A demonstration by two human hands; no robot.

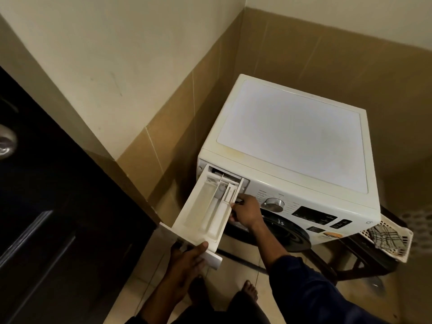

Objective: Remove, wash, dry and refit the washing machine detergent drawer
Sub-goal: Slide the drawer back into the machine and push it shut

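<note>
The white plastic detergent drawer (198,216) is drawn far out of the washing machine (292,132), a long, shallow tray with thin ribs dividing it into narrow compartments. Only its rear end sits in the dark slot at the upper left of the front. The left hand (187,258) grips the drawer's flat, slab-like front panel (211,257) from below, with the thumb hooked over the top edge. The right hand (246,212) holds the drawer's right side wall about midway along, thumb at the rim and fingers curled. Whether those fingers reach under the tray is hard to tell in the dim light. The machine is a boxy, glossy white front-loader with a smooth, pale top. On its front are a round metallic dial (274,204), a black display panel (314,216) and a dark circular door (287,232). It stands in a corner of matte tan tiles below a cream wall. A perforated plastic basket (397,251) holding a checked cloth (385,237) sits at its right. A dark panelled door (46,206) fills the left, and a bare foot (250,289) rests on the pale floor tiles.
</note>
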